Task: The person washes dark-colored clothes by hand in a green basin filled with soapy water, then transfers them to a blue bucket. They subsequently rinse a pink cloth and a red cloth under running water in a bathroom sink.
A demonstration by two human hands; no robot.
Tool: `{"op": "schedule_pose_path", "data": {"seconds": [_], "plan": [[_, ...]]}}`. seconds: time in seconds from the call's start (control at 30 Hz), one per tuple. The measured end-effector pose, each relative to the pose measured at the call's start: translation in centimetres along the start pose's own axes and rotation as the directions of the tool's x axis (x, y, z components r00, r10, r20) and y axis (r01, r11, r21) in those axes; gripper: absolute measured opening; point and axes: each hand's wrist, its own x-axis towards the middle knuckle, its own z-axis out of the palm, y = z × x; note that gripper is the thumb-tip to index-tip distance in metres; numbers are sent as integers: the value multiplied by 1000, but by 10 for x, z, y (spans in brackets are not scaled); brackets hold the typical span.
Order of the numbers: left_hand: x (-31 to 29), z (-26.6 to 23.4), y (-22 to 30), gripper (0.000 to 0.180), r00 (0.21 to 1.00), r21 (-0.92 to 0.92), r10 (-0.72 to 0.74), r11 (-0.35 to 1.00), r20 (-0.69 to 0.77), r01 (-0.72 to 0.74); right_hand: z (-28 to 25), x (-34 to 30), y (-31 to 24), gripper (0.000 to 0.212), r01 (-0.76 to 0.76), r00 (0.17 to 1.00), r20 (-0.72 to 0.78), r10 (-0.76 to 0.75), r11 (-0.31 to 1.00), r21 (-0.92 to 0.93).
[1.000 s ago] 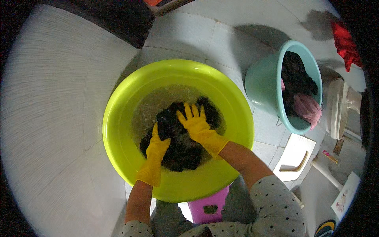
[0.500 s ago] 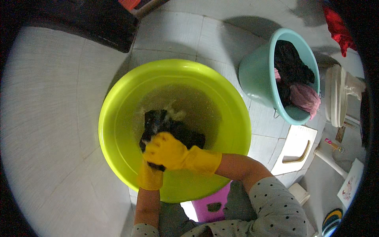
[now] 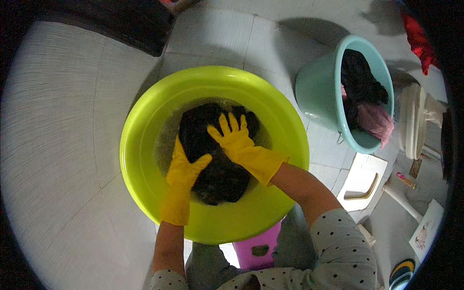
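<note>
A black garment lies spread in murky water inside a big lime-green basin. Yellow rubber gloves cover both of my hands. My right hand rests palm down on the upper part of the cloth, its fingers spread wide. At the cloth's left edge is my left hand, open, with the thumb stretched out over the black fabric and the fingers pointing away from me; their tips are partly hidden against the cloth.
A light-blue bucket of black and pink clothes stands at the far right. Beside it are a white lidded container and a white plastic stool or board. A purple stool sits below me. Tiled wall borders the left.
My hands have come apart from being clasped together on the bunched garment. The black cloth is now spread out wider, and my right hand has moved farther away and to the right.
</note>
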Motion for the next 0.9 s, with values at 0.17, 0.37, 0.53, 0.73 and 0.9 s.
{"op": "schedule_pose_path", "data": {"seconds": [0.17, 0.37, 0.53, 0.73, 0.9], "plan": [[28, 17, -50, 84, 918, 350, -397, 858, -14, 376, 30, 14, 26, 38, -127, 991, 75, 114, 969, 213], [29, -22, -72, 44, 989, -204, -144, 969, -15, 138, -76, -26, -2, 36, -73, 995, -6, 98, 785, 615], [-14, -61, -22, 52, 972, -853, -223, 519, -69, 59, -75, -71, -10, 39, -30, 982, 129, -141, 552, 833], [-19, -65, 15, 76, 949, -581, -313, 779, -35, 235, -77, -95, -1, 39, -36, 967, 168, -191, 551, 834], [13, 27, -69, 94, 951, 278, -301, 910, -70, 309, -90, -106, 4, 41, -15, 953, 185, -240, 574, 818]]}}
